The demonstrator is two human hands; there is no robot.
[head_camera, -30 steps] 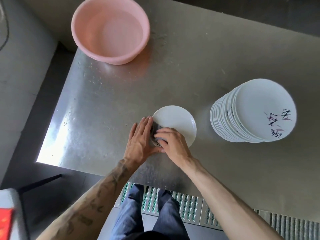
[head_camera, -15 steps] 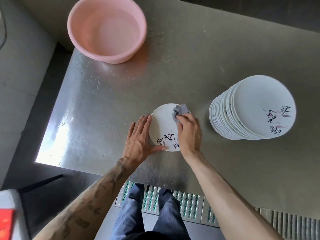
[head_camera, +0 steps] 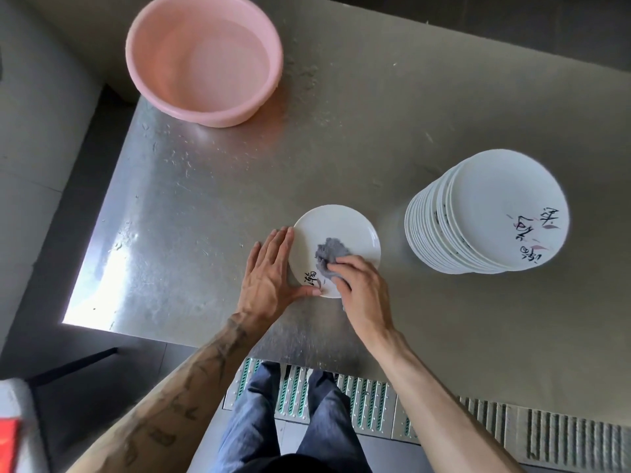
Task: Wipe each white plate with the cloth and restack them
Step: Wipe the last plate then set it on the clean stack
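— Which step?
— Wiping, I'd judge: the right hand (head_camera: 363, 288), fingers (head_camera: 341, 268) apparently curled round the crumpled grey cloth (head_camera: 329, 252), rubs the small white lettered plate (head_camera: 341, 223). The left hand (head_camera: 269, 271), fingers straight and together, steadies its rim on the steel worktop (head_camera: 341, 138).
— Next?
— Restack it — likely on the tall white plate stack (head_camera: 485, 213).

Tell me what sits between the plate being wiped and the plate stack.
Nothing: in the head view, only bare steel tabletop separates the plate under the cloth from the stack.
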